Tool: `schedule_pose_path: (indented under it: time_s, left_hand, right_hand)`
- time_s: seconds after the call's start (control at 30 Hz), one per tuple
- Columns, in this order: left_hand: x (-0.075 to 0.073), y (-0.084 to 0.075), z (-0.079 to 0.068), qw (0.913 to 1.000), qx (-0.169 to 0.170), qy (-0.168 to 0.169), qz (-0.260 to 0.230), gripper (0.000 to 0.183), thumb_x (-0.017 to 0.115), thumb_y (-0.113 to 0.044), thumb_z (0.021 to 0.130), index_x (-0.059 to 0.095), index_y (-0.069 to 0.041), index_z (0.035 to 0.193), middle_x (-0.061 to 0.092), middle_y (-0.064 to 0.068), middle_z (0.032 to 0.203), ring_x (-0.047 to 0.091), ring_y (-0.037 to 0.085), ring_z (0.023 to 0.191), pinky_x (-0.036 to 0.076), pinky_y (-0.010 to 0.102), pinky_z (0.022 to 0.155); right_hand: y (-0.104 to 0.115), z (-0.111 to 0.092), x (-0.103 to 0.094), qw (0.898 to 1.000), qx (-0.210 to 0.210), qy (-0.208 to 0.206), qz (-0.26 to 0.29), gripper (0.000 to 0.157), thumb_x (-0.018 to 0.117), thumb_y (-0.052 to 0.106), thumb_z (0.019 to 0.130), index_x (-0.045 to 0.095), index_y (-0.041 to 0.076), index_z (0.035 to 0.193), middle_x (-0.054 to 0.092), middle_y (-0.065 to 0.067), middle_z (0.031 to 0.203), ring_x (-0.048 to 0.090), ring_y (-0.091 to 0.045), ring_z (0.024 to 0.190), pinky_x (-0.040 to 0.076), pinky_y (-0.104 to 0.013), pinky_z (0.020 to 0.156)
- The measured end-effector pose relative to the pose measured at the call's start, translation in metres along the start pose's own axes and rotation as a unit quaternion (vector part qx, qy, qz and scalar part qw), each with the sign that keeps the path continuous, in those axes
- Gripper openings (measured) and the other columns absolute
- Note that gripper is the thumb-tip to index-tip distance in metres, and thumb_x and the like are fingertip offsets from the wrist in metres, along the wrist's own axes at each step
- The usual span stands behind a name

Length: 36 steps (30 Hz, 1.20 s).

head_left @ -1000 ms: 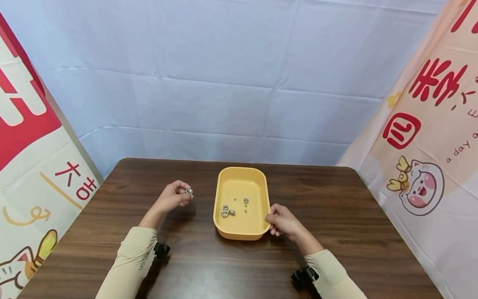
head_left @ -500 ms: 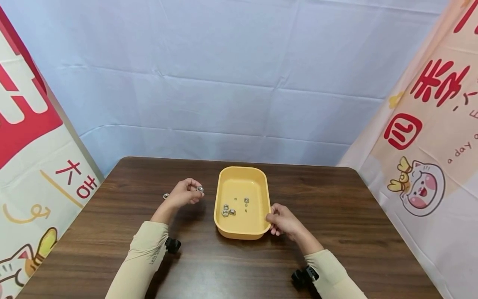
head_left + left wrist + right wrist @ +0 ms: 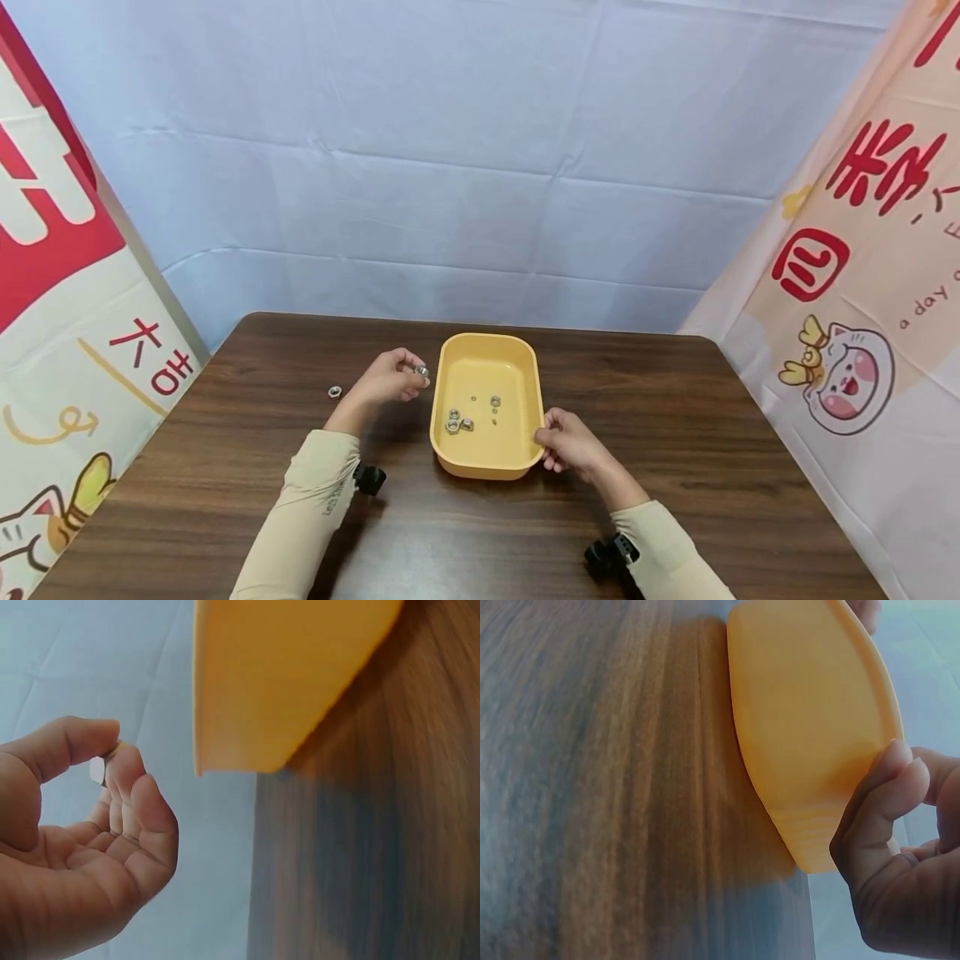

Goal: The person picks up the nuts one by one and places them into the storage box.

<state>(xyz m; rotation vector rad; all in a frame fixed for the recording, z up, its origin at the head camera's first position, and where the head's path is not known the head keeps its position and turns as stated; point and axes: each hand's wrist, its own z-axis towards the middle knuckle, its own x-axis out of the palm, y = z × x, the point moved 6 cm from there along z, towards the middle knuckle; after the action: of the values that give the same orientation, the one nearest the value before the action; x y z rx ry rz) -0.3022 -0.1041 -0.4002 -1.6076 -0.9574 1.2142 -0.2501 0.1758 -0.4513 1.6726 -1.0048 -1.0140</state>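
Observation:
My left hand (image 3: 388,377) pinches a shiny metal nut (image 3: 422,372) between thumb and fingertips, just left of the yellow plastic tray (image 3: 486,473). In the left wrist view the fingers mostly cover that nut (image 3: 98,771), and the tray's wall (image 3: 262,690) rises close by. On the tray's front right side, my right hand (image 3: 573,444) grips the rim, thumb over the edge and fingers bent against the outer wall in the right wrist view. Several nuts lie inside, with a cluster (image 3: 453,426) at the left and one nut (image 3: 496,402) farther right, beside some tiny pieces (image 3: 494,422).
Another nut (image 3: 334,392) lies on the dark wooden table (image 3: 450,533), left of the tray and behind my left wrist. A pale cloth (image 3: 450,208) hangs behind the table's far edge, and printed cloths (image 3: 847,375) hang at both sides.
My left hand has moved right with the nut, up close to the tray's left rim. The nut on the table has come into view behind it. My right hand keeps its grip in place.

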Motion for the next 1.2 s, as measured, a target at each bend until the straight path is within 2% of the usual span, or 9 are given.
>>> schedule_pose_path:
  time_s: [0.1, 0.4, 0.6, 0.97, 1.2]
  left_hand:
    - [0.006, -0.003, 0.004, 1.0, -0.006, 0.003, -0.002, 0.026, 0.065, -0.001, 0.081, 0.052, 0.003, 0.103, 0.059, 0.011, 0.079, 0.06, 0.029, 0.07, 0.052, 0.039, 0.064]
    - [0.02, -0.011, 0.011, 0.9996, -0.022, 0.016, -0.005, 0.021, 0.063, 0.0, 0.082, 0.053, 0.002, 0.1, 0.056, 0.012, 0.078, 0.055, 0.021, 0.063, 0.05, 0.043, 0.067]
    - [0.028, -0.014, 0.013, 0.9991, -0.029, 0.03, 0.0, 0.02, 0.064, -0.002, 0.083, 0.054, 0.001, 0.1, 0.055, 0.013, 0.081, 0.052, 0.02, 0.062, 0.048, 0.037, 0.061]
    - [0.041, -0.023, 0.017, 0.9959, -0.044, 0.068, 0.041, 0.02, 0.065, -0.001, 0.081, 0.054, 0.0, 0.097, 0.055, 0.012, 0.077, 0.052, 0.019, 0.057, 0.046, 0.033, 0.053]
    - [0.044, -0.031, 0.018, 0.993, -0.057, 0.075, 0.071, 0.018, 0.066, 0.0, 0.081, 0.056, 0.0, 0.095, 0.056, 0.01, 0.076, 0.05, 0.017, 0.055, 0.047, 0.037, 0.058]
  right_hand:
    - [-0.001, 0.001, -0.001, 1.0, 0.001, -0.001, 0.002, 0.011, 0.049, 0.001, 0.079, 0.041, 0.001, 0.085, 0.05, -0.006, 0.055, 0.047, -0.011, 0.041, 0.038, -0.021, 0.037]
    - [0.0, 0.0, -0.002, 1.0, -0.002, -0.004, -0.001, 0.01, 0.05, 0.001, 0.079, 0.041, 0.001, 0.085, 0.049, -0.005, 0.055, 0.047, -0.011, 0.041, 0.038, -0.021, 0.037]
    - [0.004, -0.002, -0.001, 1.0, -0.004, 0.005, 0.002, 0.009, 0.048, -0.001, 0.079, 0.041, 0.002, 0.084, 0.049, -0.005, 0.055, 0.047, -0.01, 0.041, 0.039, -0.02, 0.037]
    - [0.0, -0.001, -0.001, 1.0, -0.003, 0.007, 0.009, 0.011, 0.049, 0.0, 0.078, 0.041, 0.002, 0.085, 0.05, -0.005, 0.054, 0.047, -0.01, 0.041, 0.038, -0.02, 0.036]
    - [0.0, -0.001, 0.0, 1.0, -0.001, 0.01, 0.01, 0.011, 0.049, 0.0, 0.079, 0.04, 0.002, 0.085, 0.05, -0.005, 0.054, 0.047, -0.01, 0.041, 0.039, -0.02, 0.036]
